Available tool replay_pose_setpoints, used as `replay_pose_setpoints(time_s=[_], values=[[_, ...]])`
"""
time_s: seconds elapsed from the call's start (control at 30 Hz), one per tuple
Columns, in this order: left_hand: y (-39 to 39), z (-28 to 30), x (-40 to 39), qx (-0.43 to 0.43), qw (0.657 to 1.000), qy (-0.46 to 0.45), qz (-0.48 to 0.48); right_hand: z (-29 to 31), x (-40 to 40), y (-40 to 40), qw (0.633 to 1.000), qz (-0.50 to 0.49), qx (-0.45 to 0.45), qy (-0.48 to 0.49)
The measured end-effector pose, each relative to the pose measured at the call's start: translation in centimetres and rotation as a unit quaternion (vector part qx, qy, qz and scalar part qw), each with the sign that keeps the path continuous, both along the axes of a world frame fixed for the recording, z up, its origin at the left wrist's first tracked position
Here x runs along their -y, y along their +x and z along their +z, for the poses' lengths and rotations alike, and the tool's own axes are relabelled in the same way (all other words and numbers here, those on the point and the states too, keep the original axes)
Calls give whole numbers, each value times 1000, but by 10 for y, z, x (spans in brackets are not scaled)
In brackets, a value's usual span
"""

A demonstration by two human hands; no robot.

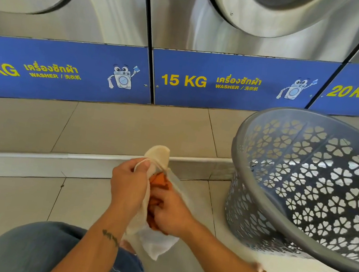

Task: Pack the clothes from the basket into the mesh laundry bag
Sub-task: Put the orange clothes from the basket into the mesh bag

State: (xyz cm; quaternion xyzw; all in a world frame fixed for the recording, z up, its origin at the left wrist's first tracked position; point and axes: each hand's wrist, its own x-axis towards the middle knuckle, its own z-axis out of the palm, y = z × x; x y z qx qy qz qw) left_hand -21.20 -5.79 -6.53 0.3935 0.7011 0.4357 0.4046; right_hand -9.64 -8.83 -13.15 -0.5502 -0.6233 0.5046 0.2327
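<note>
The row of steel front-loading washers with blue kick panels stands before you. Your grey perforated plastic basket sits tipped at your right, and no clothes show in the part you can see. Between your knees hangs the white mesh laundry bag. Your left hand pinches its rim with fingers closed, and your right hand is closed on the orange garment, half inside the mouth. Loosen that rim pinch and the mouth likely folds shut, letting the garment spill to the floor.
</note>
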Motion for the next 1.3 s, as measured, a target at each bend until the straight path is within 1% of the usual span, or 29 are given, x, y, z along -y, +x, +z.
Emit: replay_pose_setpoints(time_s=[0.1, 0.13, 0.17, 0.23, 0.3, 0.37, 0.43, 0.53, 0.57, 0.63, 0.7, 0.73, 0.8, 0.9, 0.97, 1.03, 1.13, 1.23, 1.3], values=[[1, 6, 3, 18, 1000, 11, -14, -21, -1, 4, 990, 47, 124, -46], [1, 7, 3, 18, 1000, 14, -14, -23, -4, 6, 987, 46, 139, -66], [1, 8, 4, 16, 1000, 15, -13, -21, -7, 7, 986, 36, 143, -81], [0, 8, 2, -1, 1000, 15, 3, -17, -16, 9, 990, -21, 105, -92], [-1, 6, 0, -31, 999, 16, 20, -14, -21, 17, 990, -84, 62, -95], [0, 4, -2, -67, 997, 24, 10, -12, -22, 28, 986, -129, 46, -98], [5, 2, -2, -92, 995, 31, -20, -8, -17, 39, 984, -156, 54, -70], [9, 0, -2, -124, 989, 32, -68, -3, -6, 46, 981, -163, 96, -44], [10, 0, -1, -127, 988, 29, -79, -5, -2, 48, 981, -150, 116, -49], [7, 0, 1, -123, 988, 27, -90, 3, 6, 48, 978, -83, 173, -80], [5, 1, 5, -124, 987, 29, -98, 14, 11, 48, 961, 10, 239, -136], [4, 3, 7, -125, 986, 30, -104, 21, 12, 47, 951, 40, 260, -159], [1, 4, 11, -130, 984, 29, -119, 28, 14, 47, 942, 54, 280, -175], [-3, 6, 15, -144, 980, 25, -138, 35, 11, 57, 940, 49, 293, -166], [-4, 8, 18, -150, 978, 19, -146, 38, 9, 67, 960, 7, 240, -143], [-4, 10, 22, -155, 975, 15, -159, 41, 9, 75, 975, -76, 187, -93], [-2, 12, 26, -166, 969, 0, -184, 42, 11, 82, 971, -159, 179, -24], [2, 12, 26, -171, 961, -35, -214, 32, 11, 83, 965, -191, 179, 16], [5, 11, 27, -173, 949, -70, -255, 25, 6, 82, 960, -205, 188, 41]])
